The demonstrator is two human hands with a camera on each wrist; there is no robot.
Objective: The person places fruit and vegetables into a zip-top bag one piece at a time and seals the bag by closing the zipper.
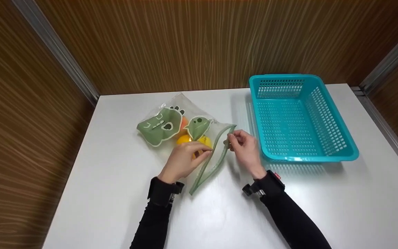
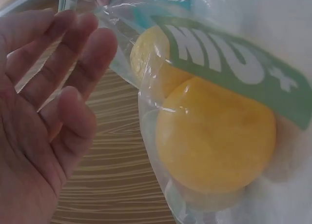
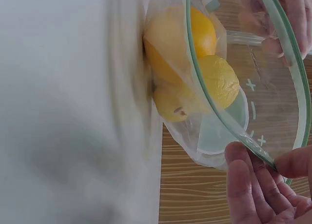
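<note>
A clear zip bag (image 1: 171, 152) with green cartoon prints lies on the white table, its green-edged mouth (image 1: 204, 173) spread apart toward the front right. Inside are an orange (image 2: 214, 136), yellow lemon-like fruit (image 3: 219, 82) and a pinkish-orange round thing (image 1: 184, 125), partly hidden by the print. My left hand (image 1: 185, 159) pinches the mouth's left edge between thumb and index finger, with the other fingers loosely bent. On the opposite edge, my right hand (image 1: 245, 148) grips the green strip between thumb and fingertips.
A turquoise perforated basket (image 1: 306, 159) stands right of the bag, near the back. Wood-grain panels (image 1: 185, 45) rise behind and at the sides of the table (image 1: 105, 193). Wrist cameras sit on both black sleeves.
</note>
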